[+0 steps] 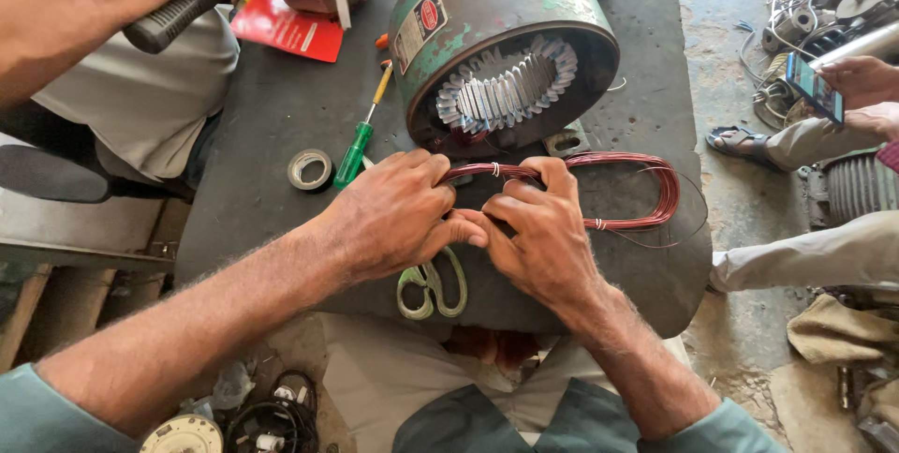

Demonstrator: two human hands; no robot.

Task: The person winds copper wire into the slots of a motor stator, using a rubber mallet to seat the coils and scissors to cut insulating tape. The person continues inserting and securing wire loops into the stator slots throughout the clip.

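Tape, a small grey roll, is lying flat on the dark work mat off to my left, next to the green-handled screwdriver, both within easy reach of where I am working. Nearer the middle, my left hand is curling closed over one end of the copper wire coil, fingers pressing down so the red strands are staying bunched against the mat. Beneath my hands the green-handled scissors are resting at the mat's near edge, half covered. My right hand is pinching the same bundle just beside the left, thumb and fingers closed on the strands near a small white tie, so the two grips are holding the turns together. Behind my knuckles the green motor housing is lying on its side with its open mouth facing me, showing the slotted core. The coil's free loop is trailing off to my right. At the far right another person's hand is holding a phone, well apart from my work.
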